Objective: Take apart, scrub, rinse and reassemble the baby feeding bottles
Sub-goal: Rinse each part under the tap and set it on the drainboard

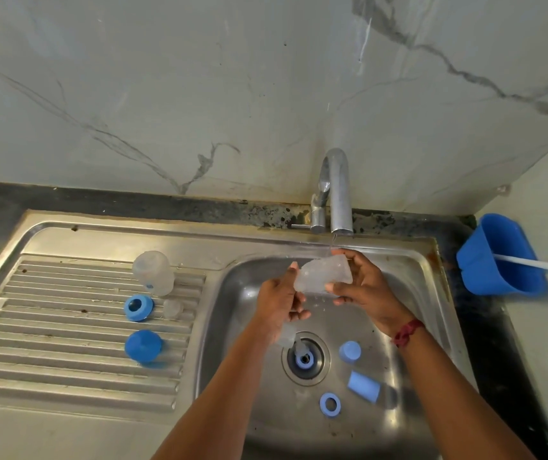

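A clear bottle body (324, 273) lies sideways under the running tap (338, 190), held over the sink basin (242, 293). My left hand (279, 303) grips its lower left end and my right hand (365, 290) holds its upper right end. On the drainboard (66, 327) stand a second clear bottle (153, 272), a blue collar ring (138, 307), a clear teat (173, 308) and a blue cap (143, 346). In the basin lie a blue cap (350, 351), a blue cylinder piece (364, 385), a blue ring (330, 404) and another blue ring (305, 358) on the drain.
A blue plastic tub (498, 257) with a white handle (538, 265) sticking out stands on the dark counter at the right. A marble wall rises behind the sink. A red thread band (407, 332) circles my right wrist.
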`<state>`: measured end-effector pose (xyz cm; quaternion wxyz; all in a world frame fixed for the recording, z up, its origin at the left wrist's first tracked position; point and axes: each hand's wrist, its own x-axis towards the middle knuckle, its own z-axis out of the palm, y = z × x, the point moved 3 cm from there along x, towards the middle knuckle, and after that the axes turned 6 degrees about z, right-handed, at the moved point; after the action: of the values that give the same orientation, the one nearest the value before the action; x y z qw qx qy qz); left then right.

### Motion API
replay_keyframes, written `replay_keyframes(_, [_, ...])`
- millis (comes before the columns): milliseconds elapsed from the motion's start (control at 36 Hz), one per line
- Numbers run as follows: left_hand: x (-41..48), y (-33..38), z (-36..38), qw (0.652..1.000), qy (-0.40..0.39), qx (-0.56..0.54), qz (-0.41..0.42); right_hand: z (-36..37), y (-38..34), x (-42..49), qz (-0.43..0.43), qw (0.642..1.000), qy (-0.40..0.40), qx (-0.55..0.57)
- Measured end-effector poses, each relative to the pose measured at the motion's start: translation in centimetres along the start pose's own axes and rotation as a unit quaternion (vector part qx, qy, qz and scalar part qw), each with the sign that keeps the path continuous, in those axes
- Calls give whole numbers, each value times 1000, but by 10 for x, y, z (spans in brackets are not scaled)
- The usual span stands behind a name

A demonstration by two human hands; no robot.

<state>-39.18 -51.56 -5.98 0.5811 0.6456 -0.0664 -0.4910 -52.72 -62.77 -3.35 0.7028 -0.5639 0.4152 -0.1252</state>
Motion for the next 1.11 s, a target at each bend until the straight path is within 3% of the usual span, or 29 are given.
replay_keyframes(139, [1,-8,-13,995,34,80,-41,14,-2,10,-11,994,32,-104])
replay_keyframes(222, [4,-9,-22,993,81,79,-30,20,-5,10,-16,969,115,-219])
replay_keyframes(278, [5,-10,-28,993,104,59,-17,25,-7,9,-28,952,128,-277])
replay_keyframes(361, [5,-13,-32,992,111,58,-6,34,-7,9,-46,959,100,-260])
replay_keyframes(417, [4,-15,-33,993,111,51,-3,33,-8,11,-51,950,149,-268])
replay_keyframes(472, [2,-15,-34,993,108,44,4,31,-6,12,-41,929,179,-321])
replay_keyframes(556, [0,-13,-34,994,99,37,16,36,-3,11,-18,935,141,-324])
replay_keyframes(667, [-3,-12,-31,996,70,39,40,41,-14,11,-61,907,163,-384])
replay_keyframes(778, [-6,-10,-24,989,-18,119,90,46,-22,14,-56,895,166,-409])
replay_keyframes(833, [-6,-9,-19,967,-60,214,125,50,-28,13,-76,896,151,-411])
replay_keyframes(889, [-7,-5,-13,955,-83,244,149,53,-34,12,-86,909,129,-388])
replay_keyframes(972, [-4,-1,-7,961,-80,210,159,50,-39,13,-75,932,122,-334])
replay_keyframes(1111, [-4,1,5,977,-66,157,132,37,-31,12,-45,954,178,-236])
